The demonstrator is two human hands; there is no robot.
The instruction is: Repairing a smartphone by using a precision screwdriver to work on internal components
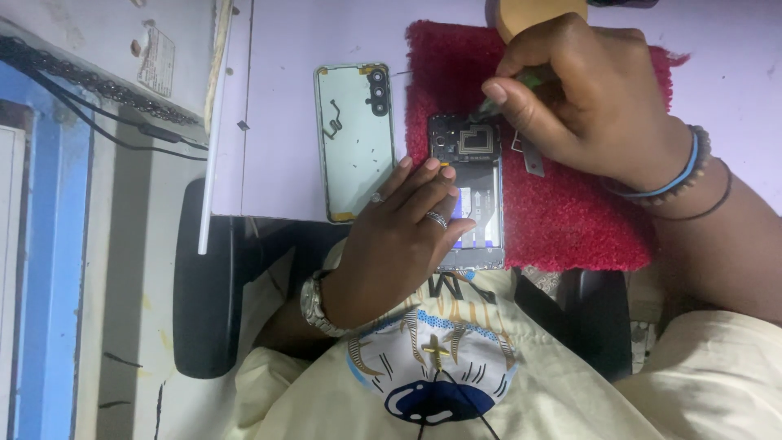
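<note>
Nearest the camera, the left hand (403, 224) is lying flat over the lower half of the opened phone (468, 191), fingers spread and pressing down rather than curled around anything, a ring showing on one finger; it is pinning the phone to the red mat (586, 212) on the pale table (277, 122); just beyond, the right hand (578, 98) is closing its fingers on a thin green-tipped tool (509, 88), probably tweezers (the tips are too small to tell for certain), and is bringing the point to the dark board at the phone's upper end; a small metal piece (531, 159) is lying on the mat just beside the phone. Further left, well apart, the removed back cover (356, 138) is lying inside-up. The step appears to be working on a part at the board; the move in hand is calling for a steady tip and firm pressure from the holding hand.
</note>
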